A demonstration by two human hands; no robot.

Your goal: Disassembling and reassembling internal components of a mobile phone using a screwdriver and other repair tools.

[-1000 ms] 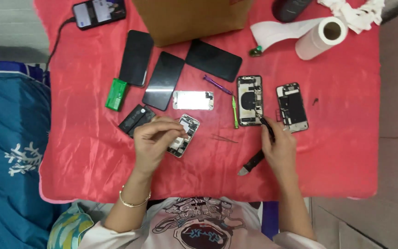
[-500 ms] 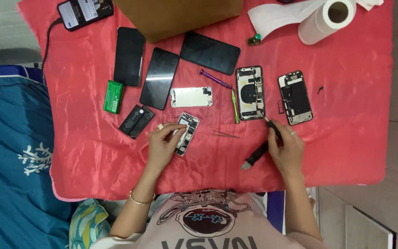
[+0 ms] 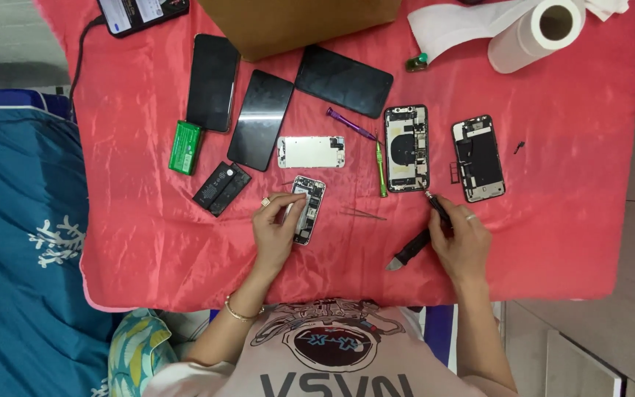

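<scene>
My left hand [image 3: 277, 231] pinches the small opened phone [image 3: 307, 209] flat on the red desk [image 3: 148, 242]; my right hand [image 3: 463, 242] grips a black screwdriver [image 3: 422, 239], tip just beside the bigger opened phone [image 3: 406, 148]. Loose grip and the small board could skid on the slick cloth. The thin tweezers [image 3: 364, 214] between my hands could get swept off. Farther out, a tiny part [image 3: 519, 147] lies alone, easily lost.
</scene>
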